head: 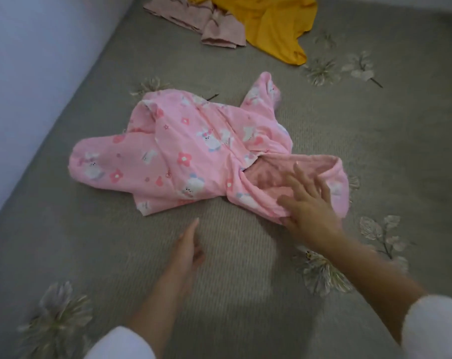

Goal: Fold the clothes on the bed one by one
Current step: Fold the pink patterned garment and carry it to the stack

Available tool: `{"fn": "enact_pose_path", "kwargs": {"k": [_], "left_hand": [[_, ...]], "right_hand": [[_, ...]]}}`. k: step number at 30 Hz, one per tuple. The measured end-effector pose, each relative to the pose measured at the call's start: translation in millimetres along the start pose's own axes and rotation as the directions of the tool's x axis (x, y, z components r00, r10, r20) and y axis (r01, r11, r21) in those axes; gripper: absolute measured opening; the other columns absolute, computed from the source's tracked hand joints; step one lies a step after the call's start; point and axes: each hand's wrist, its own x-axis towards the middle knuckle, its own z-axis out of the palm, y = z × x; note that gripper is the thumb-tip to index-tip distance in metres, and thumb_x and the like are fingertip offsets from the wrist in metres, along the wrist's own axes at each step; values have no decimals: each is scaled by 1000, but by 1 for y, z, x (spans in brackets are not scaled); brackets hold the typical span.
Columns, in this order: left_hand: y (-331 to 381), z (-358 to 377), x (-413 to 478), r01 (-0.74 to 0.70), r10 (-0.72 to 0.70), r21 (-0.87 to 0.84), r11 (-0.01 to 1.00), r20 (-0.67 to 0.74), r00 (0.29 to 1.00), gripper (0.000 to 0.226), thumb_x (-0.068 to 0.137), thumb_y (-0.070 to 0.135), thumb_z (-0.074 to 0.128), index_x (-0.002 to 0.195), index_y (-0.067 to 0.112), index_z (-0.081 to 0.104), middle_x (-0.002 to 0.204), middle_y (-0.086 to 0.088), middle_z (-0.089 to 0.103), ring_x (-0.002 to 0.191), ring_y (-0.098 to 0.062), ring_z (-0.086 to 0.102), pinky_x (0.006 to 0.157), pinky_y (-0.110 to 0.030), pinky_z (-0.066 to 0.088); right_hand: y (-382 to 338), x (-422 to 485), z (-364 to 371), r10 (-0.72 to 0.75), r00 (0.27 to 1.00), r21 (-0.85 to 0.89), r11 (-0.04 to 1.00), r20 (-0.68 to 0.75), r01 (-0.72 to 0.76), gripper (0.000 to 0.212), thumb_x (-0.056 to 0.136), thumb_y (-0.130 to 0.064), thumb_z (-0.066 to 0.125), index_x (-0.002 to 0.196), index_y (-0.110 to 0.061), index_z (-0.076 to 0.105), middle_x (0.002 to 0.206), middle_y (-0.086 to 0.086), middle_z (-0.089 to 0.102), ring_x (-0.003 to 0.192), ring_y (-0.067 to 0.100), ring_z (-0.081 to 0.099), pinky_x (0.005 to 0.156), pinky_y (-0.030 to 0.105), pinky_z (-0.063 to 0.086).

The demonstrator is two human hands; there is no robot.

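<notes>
Flattening the pink garment [183,156], crumpled mid-bed [245,268], before any fold. Right grip [310,206] open, fingers spread on the twisted near hem; left grip [187,244] open, empty, just short of the cloth. Next, probably: pinch hem, untwist, pull smooth.

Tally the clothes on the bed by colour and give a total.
bright pink garment: 1
dusty pink garment: 1
yellow garment: 1
Total: 3
</notes>
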Motion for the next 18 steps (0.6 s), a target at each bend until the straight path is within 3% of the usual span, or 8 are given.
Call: {"fn": "enact_pose_path", "kwargs": {"k": [3,6,9,11,13,14,16,18], "left_hand": [[17,4,6,36,-20,-202,979,84,996,33,73,55,65,80,25,54,72,5,48,66,-9,47,62,-25,39],[20,4,7,81,-40,-269,960,154,987,29,87,46,58,97,18,64,80,2,69,74,-13,63,69,-28,49],[13,-11,-1,89,-57,-255,963,130,990,25,93,24,57,112,9,61,82,-3,74,71,-14,69,58,-24,56],[4,-34,-6,66,-45,-234,970,93,995,29,91,17,59,118,6,60,89,-6,73,73,-17,69,57,-23,57],[-6,-60,-13,47,-32,-216,975,73,997,31,90,19,60,120,9,60,98,-7,73,78,-18,70,60,-27,58],[-12,-73,-17,54,-44,-208,977,53,998,32,91,21,59,121,10,60,103,-8,72,82,-20,70,64,-30,59],[-27,-97,-25,105,-106,-228,968,7,994,34,93,25,56,122,7,59,108,-11,70,89,-24,67,69,-36,58],[-40,-114,-33,157,-167,-252,955,-18,986,34,94,26,53,119,3,59,98,-10,73,87,-24,68,67,-37,57]], "right_hand": [[-43,-39,0,-208,973,151,970,99,192,24,77,-34,55,92,-20,69,132,8,59,131,30,48,106,52,31],[-74,-70,-6,-245,841,488,873,482,-25,18,81,-30,53,98,-25,60,111,-10,61,112,13,55,93,30,41],[-83,-74,-18,-335,718,572,813,610,-106,19,80,-37,58,79,-18,52,70,-6,56,66,5,52,67,25,42],[-75,-66,-25,-222,778,705,612,588,-358,18,82,-37,64,78,-19,62,67,-9,60,62,-1,52,63,19,43],[-54,-50,-21,173,856,789,333,488,-517,5,85,-22,67,84,-18,69,76,-6,69,72,6,60,67,18,45],[-39,-44,-12,445,799,763,317,405,-563,4,86,-16,65,85,-17,69,80,-1,71,75,12,61,66,22,44],[-19,-41,8,795,507,690,160,334,-706,8,87,-15,60,92,-10,65,91,11,70,76,20,59,62,27,41],[-28,-40,28,725,301,666,-284,620,-690,23,87,-19,60,102,-2,63,96,16,69,74,25,61,60,29,48]]}}
